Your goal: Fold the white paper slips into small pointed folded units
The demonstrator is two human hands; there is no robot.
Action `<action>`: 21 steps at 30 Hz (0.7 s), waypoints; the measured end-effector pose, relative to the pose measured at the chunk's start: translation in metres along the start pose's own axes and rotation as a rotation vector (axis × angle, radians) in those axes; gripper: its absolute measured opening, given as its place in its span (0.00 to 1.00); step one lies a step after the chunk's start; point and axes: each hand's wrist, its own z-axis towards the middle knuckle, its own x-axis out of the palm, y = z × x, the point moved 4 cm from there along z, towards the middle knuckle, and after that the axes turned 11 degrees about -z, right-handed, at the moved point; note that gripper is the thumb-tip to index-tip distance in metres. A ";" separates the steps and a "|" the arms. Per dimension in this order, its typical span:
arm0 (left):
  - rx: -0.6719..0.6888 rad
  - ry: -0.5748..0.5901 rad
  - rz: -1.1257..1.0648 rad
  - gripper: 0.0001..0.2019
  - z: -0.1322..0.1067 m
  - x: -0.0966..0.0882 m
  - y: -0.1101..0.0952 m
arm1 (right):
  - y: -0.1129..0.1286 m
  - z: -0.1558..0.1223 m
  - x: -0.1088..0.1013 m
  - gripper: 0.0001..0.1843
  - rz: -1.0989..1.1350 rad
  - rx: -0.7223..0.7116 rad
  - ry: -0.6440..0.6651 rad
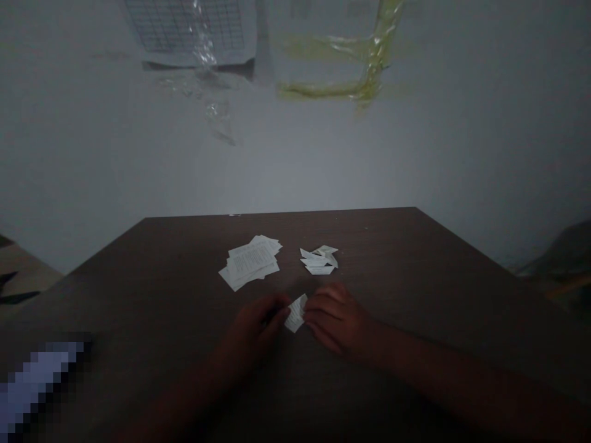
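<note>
One slip (294, 315) between your hands: left hand (258, 323) pinches its left edge, right hand (344, 320) grips the right. Best to line edges up before pressing any crease, light grip. Folded pieces (318, 262) and stack (252, 261) lie beyond on the desk (429, 283); don't nudge them.
</note>
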 end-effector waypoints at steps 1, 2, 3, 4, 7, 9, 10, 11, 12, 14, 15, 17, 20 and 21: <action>0.007 0.011 -0.010 0.14 -0.001 0.001 -0.001 | 0.001 0.000 0.000 0.08 -0.001 -0.002 0.011; 0.009 0.020 -0.018 0.14 -0.002 0.001 -0.002 | 0.001 0.000 0.001 0.07 0.005 0.001 0.019; 0.007 0.017 -0.024 0.15 -0.003 0.001 -0.003 | 0.001 0.000 0.002 0.07 0.018 0.006 0.019; 0.001 0.006 -0.026 0.15 -0.004 -0.001 -0.002 | 0.001 -0.001 0.002 0.06 0.035 0.015 0.014; -0.024 0.002 -0.030 0.18 -0.008 -0.005 0.000 | -0.001 -0.001 0.003 0.06 0.084 0.043 0.003; -0.026 0.035 -0.037 0.19 -0.010 -0.008 0.003 | -0.001 -0.001 0.004 0.06 0.103 0.042 0.009; -0.026 0.054 -0.041 0.19 -0.010 -0.008 0.005 | -0.002 0.000 0.004 0.06 0.108 0.035 0.019; -0.026 0.064 -0.046 0.18 -0.010 -0.009 0.007 | -0.002 0.000 0.004 0.06 0.110 0.028 0.027; -0.025 0.069 -0.048 0.17 -0.009 -0.010 0.008 | -0.002 -0.001 0.004 0.06 0.109 0.025 0.038; -0.017 0.069 -0.040 0.15 -0.006 -0.010 0.011 | -0.004 -0.002 0.006 0.06 0.105 0.019 0.052; -0.008 0.075 -0.032 0.14 -0.004 -0.010 0.012 | -0.004 -0.002 0.007 0.06 0.104 0.021 0.056; 0.027 0.090 -0.024 0.11 -0.001 -0.008 0.012 | -0.005 -0.005 0.008 0.06 0.114 0.023 0.055; 0.070 0.109 -0.026 0.10 0.001 -0.006 0.009 | -0.006 -0.006 0.010 0.07 0.130 0.033 0.054; 0.079 0.108 -0.023 0.11 0.001 -0.005 0.007 | -0.006 -0.006 0.010 0.07 0.131 0.033 0.049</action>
